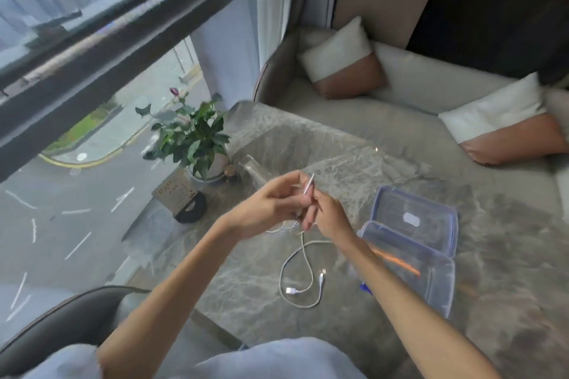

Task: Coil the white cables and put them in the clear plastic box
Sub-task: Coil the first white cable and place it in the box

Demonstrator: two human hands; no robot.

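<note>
Cable [303, 258]: white, thin, light, limp; one end pinched upright between both hands, rest trails on worktop [338, 138] beside box [431, 271]. Left hand [271, 203], right hand [329, 215]: fingers closed on it. Likely slippery; grip near plug.

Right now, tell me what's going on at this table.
A person holds one end of a white cable up between both hands, left hand and right hand. The rest of it lies in loose loops on the marble table. The clear plastic box sits open to the right, its lid behind it.
</note>
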